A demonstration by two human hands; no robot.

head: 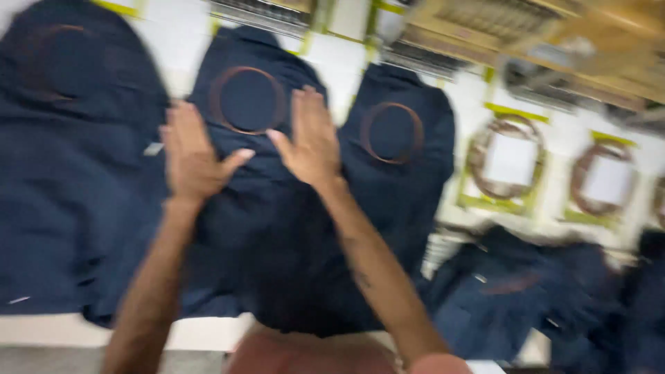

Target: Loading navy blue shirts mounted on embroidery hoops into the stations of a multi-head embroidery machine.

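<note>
Blurred hands point(190, 156) point(308, 138) flat on navy garment point(263, 208).

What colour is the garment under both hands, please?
Dark navy blue fabric garment, with a brown hoop ring; head view.

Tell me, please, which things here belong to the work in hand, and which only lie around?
In hand:
- left hand and right hand, flat on the middle navy garment
- brown hoop on that garment

Lying about:
- left navy garment
- right navy garment with hoop
- bare hoops on the white table
- heap of navy cloth
</note>
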